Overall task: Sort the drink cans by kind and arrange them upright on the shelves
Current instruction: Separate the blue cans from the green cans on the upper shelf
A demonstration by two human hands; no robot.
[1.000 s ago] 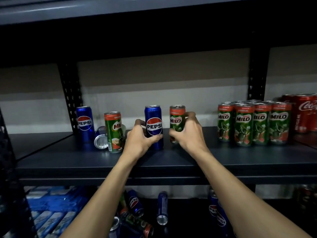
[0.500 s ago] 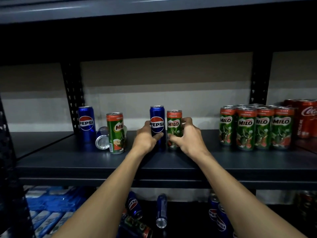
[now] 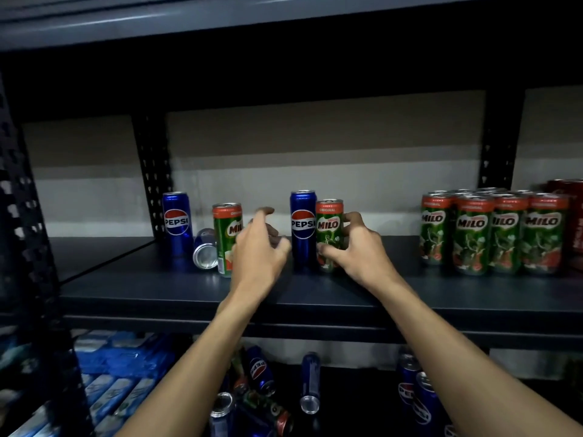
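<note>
Drink cans of three kinds occupy the dark metal shelf (image 3: 315, 298). At centre a blue Pepsi can (image 3: 302, 230) stands upright, touching an upright green Milo can (image 3: 329, 234) at its 3 o'clock. The right hand (image 3: 356, 250) is wrapped around this Milo can, thumb across the lower front and fingers curled round the far side; the can's base is on the shelf. The left hand (image 3: 258, 250) is at 9 o'clock of the centre Pepsi can, fingers spread and loosely curled, holding nothing; its thumb is just beside that can, and contact cannot be confirmed. The hand is motion-blurred.

At 9 o'clock of the left hand a second Milo can (image 3: 225, 234) stands upright, partly covered by the hand. Just beside it, a fallen can (image 3: 205, 253) lies on its side with its silver end facing the camera; brand not legible. A second upright Pepsi can (image 3: 176, 227) stands beside the shelf post (image 3: 153, 171).

At 3 o'clock, well apart from the hands, a block of Milo cans (image 3: 492, 234) stands upright in rows. Red cans (image 3: 575, 222) stand at the frame's right edge, partly cut off.

On the lower level at 6 o'clock, loose cans (image 3: 262, 373) lie scattered on their sides, mostly Pepsi. Blue shrink-wrapped packs (image 3: 120, 357) sit at 8 o'clock.
</note>
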